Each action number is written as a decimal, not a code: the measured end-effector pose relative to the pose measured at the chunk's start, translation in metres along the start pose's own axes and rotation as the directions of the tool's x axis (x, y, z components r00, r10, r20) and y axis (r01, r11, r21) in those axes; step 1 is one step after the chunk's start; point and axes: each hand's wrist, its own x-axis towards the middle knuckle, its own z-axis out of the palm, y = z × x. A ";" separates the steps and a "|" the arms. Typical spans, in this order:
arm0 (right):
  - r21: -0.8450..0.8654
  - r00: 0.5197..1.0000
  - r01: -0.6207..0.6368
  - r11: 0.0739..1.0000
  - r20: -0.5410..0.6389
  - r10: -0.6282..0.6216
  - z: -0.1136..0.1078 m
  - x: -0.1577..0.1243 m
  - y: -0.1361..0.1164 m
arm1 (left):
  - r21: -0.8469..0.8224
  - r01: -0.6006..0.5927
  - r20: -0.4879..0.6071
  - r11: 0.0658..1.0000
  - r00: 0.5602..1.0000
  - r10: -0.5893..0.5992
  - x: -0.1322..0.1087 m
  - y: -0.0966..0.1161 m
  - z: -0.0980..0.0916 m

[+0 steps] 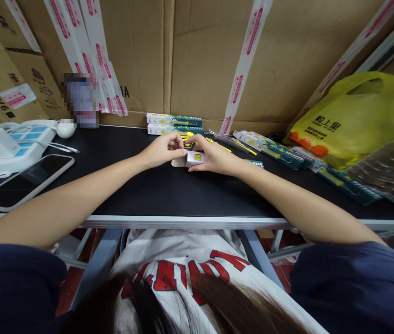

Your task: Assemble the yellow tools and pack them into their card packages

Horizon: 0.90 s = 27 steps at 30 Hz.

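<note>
Right hand (pixel 214 155) around a small white box (pixel 194 158), left hand (pixel 162 150) narrow at its open flap (pixel 178 163), hold unclear.

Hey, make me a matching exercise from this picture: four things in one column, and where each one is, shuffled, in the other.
Things
1. Small white cardboard box with an open flap
2. Yellow plastic bag with black print
3. Black-screened phone with a pale rim
4. Pair of long white-and-green cardboard boxes

Places
A. Flat, in front of the white power strip
B. At the back of the black table, near the middle
C. In the right hand
D. At the far right

Pairs: 1-C; 2-D; 3-A; 4-B
</note>
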 end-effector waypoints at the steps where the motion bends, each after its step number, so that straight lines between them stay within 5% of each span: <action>1: 0.004 1.000 0.005 1.000 0.009 -0.005 0.000 0.000 0.001 | 0.054 -0.014 0.031 0.998 0.999 0.012 -0.001 0.000 0.000; 4: -0.007 1.000 0.002 1.000 0.031 -0.002 0.001 0.000 0.001 | 0.258 -0.057 0.121 0.964 0.992 0.027 -0.006 0.003 0.004; 9: -0.053 0.998 -0.036 0.998 0.054 0.039 0.002 0.000 -0.002 | 0.463 -0.027 0.097 0.886 0.995 -0.020 -0.011 0.009 0.012; 27: 0.037 0.997 0.028 0.999 0.064 -0.030 0.006 -0.001 0.009 | 0.563 -0.123 0.116 0.817 0.991 0.069 -0.007 -0.001 -0.005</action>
